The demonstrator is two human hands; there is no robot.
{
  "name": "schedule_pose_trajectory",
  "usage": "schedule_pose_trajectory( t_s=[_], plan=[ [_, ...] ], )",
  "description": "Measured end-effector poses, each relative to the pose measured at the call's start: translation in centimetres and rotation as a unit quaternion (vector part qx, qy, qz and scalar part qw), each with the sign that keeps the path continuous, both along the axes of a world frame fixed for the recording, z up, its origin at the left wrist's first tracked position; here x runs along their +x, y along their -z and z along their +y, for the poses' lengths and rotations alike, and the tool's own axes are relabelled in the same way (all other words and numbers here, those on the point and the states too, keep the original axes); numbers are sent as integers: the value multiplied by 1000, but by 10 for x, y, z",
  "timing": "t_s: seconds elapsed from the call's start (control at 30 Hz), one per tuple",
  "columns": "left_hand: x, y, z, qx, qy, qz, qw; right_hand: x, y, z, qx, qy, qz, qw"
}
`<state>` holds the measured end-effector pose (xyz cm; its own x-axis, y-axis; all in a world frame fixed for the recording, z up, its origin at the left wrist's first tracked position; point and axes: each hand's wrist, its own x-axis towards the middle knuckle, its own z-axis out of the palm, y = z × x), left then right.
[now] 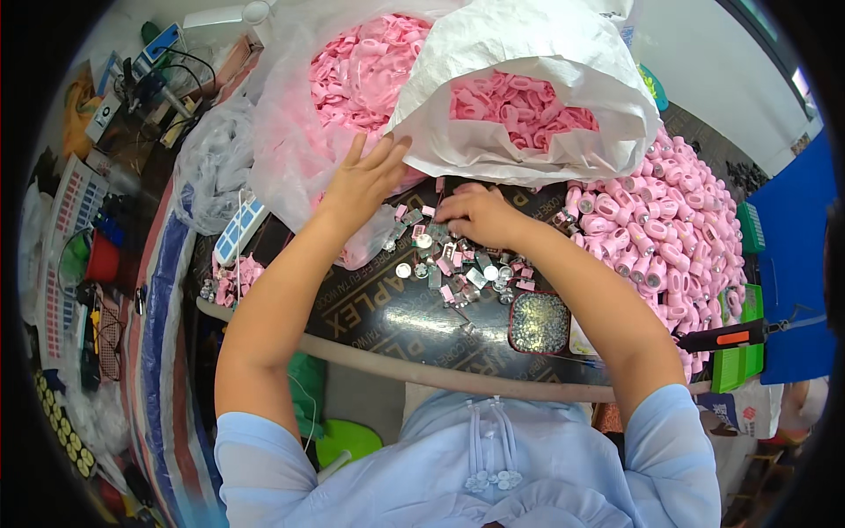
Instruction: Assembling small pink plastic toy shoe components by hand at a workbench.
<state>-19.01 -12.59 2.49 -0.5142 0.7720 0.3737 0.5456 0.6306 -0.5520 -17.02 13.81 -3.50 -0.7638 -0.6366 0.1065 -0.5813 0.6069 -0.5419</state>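
- Head view: a person in a light-blue top (396, 466) is facing a dark table (396, 339), both bare forearms spanning it.
- Left hand (365, 183) is lying palm down at the clear plastic bag (282, 145), by the edge of the white sack; fingers are spreading straight, released, clasping nothing visible.
- Right hand (482, 214) is bending its fingers down at the far side of the loose small parts (453, 268); fingertips are partly hiding, so cannot tell whether it is pinching a piece.
- Loose parts are lying scattered mid-table, mixing pink bits, silvery blocks and round pale discs.
- White sack (510, 40) is standing beyond the right hand, its mouth showing pink shells (519, 110).
- Clear bag is sitting left of the sack, also holding pink pieces (365, 75).
- Red-rimmed tray (540, 323) is holding small shiny bits, near the right forearm.
- Big heap of pink-and-silver units (673, 233) is covering the table's right side.
- Smaller pink cluster (238, 277) is lying near the left edge, just beside a blue-and-white power strip (239, 231).
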Motion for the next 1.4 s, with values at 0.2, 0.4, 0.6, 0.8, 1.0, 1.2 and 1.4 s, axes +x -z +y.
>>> schedule_pose_trajectory(
  t_s=[0.2, 0.4, 0.6, 0.8, 1.0, 1.2, 1.4],
  plan=[
    [14, -10, 2, -20, 62, -71, 995, 44, -21, 24, 67, -86, 30, 994],
    [25, 7, -7, -45, 52, -68, 995, 83, -43, 36, -133, 13, 36, 990],
    [30, -1, 6, -97, 6, -107, 990, 52, -34, 118, 89, 306, 95, 943],
    [45, -7, 23, 17, -18, -302, 953, 43, -17, 129, 161, 219, 104, 957],
    [63, -21, 21, 64, 3, -297, 953, -17, -58, 55, 409, 23, -107, 906],
    [100, -14, 6, 253, 25, -351, 901, -30, -100, -6, 500, -147, 50, 852],
    [166, 12, 14, 441, -32, -412, 796, -13, -126, 2, 526, -199, 11, 827]
  ],
)
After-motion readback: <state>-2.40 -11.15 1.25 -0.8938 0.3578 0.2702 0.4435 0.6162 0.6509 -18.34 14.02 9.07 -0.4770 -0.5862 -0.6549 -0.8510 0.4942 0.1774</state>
